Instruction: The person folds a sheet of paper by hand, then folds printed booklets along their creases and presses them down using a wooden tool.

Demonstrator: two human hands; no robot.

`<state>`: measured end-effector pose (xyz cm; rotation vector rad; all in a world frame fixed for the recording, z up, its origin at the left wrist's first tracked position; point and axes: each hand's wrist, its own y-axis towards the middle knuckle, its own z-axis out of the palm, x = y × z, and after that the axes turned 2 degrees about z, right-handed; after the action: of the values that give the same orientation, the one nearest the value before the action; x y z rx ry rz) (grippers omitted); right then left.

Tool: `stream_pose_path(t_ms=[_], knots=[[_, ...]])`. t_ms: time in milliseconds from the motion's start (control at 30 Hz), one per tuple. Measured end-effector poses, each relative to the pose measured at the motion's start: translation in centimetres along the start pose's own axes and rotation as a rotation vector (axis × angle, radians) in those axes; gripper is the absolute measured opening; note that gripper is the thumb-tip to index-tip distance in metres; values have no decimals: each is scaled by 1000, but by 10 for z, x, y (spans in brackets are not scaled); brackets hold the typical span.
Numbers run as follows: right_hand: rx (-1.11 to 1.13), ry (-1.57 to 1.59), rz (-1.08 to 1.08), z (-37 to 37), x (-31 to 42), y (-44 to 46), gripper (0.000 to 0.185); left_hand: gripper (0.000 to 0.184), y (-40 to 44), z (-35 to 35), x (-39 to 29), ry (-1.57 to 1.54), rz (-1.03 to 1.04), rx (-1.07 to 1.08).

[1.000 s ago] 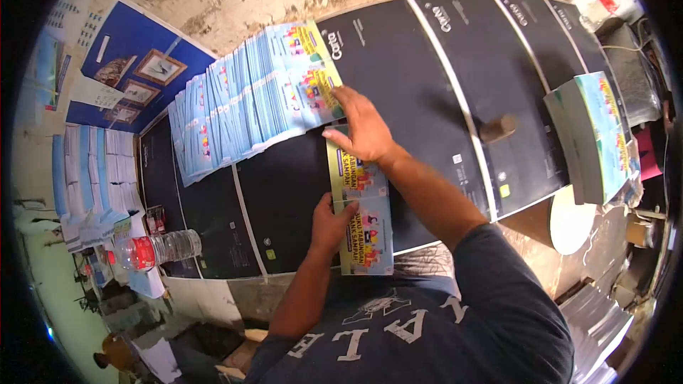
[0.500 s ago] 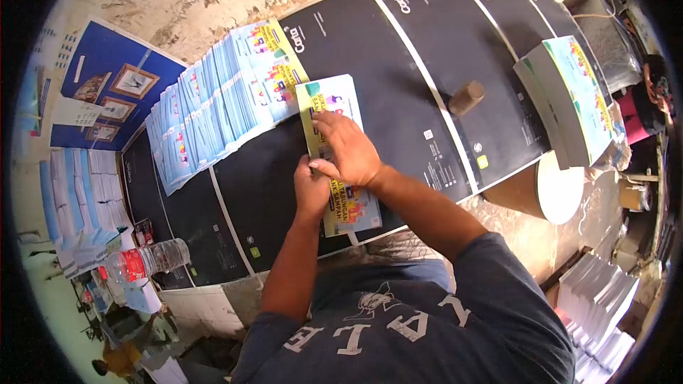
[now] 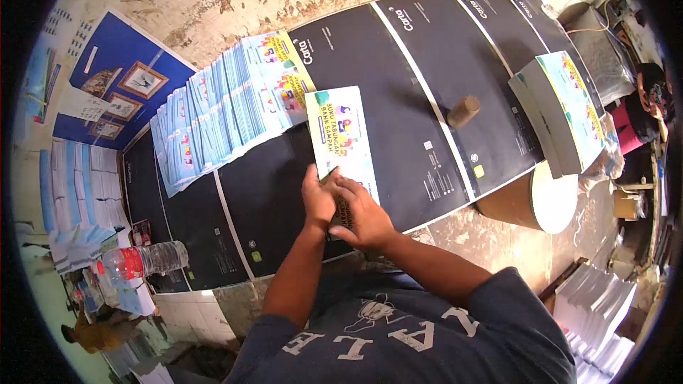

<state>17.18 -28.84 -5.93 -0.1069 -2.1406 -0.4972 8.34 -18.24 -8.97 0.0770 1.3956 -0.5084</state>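
Note:
A printed booklet sheet (image 3: 346,124) with a yellow, white and light-blue cover lies on the black table in front of me, its near part under my hands. My left hand (image 3: 318,198) is closed at its left edge, fingers curled, apparently gripping that edge. Flat over the lower half rests my right hand (image 3: 361,215), fingers stretched and their tips close to my left hand. Just left of the sheet, a long fanned row of similar folded booklets (image 3: 220,114) leans across the table.
A thick stack of booklets (image 3: 558,114) stands at the table's right end. A short brown cylinder (image 3: 464,111) stands upright on the black tabletop (image 3: 398,114). A water bottle (image 3: 153,259) is at the left edge. Paper stacks (image 3: 594,306) sit at lower right; a round drum (image 3: 533,199) is below the table edge.
Both hands have slid down the sheet toward my body, uncovering the upper cover picture. The camera view has shifted slightly.

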Motion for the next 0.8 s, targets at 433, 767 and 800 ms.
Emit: stream_pose_path(t_ms=[433, 767, 800], knots=[[249, 296, 426, -69, 32, 21, 55, 36, -61, -33, -27, -281, 193, 180], [576, -644, -104, -86, 34, 45, 30, 65, -79, -4, -122, 1349, 1014, 231], [574, -650, -88, -93, 32, 41, 30, 52, -62, 4, -102, 1429, 1152, 265]])
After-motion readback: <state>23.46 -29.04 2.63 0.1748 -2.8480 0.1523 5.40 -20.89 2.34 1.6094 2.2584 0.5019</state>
